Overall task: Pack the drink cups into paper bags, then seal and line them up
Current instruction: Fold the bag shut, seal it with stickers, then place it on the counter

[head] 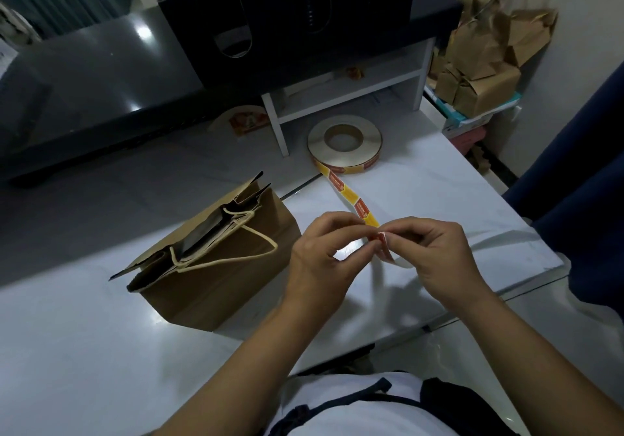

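Paper bag (219,277) stands at 9 o'clock of the hands, its top folded over and its cord handles lying across it. Left hand (320,263) and right hand (439,260) meet fingertip to fingertip. Both pinch the end of the sticker strip (339,185), which runs to its roll (344,147) at 12 o'clock. What the bag holds is hidden. White table (84,351) spreads wide at 7 o'clock, and its edge runs at 4 o'clock of the right hand.

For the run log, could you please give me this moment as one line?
step: sealing | left hand, right hand: pinch red-and-yellow sticker strip | brown paper bag: upright, unsealed
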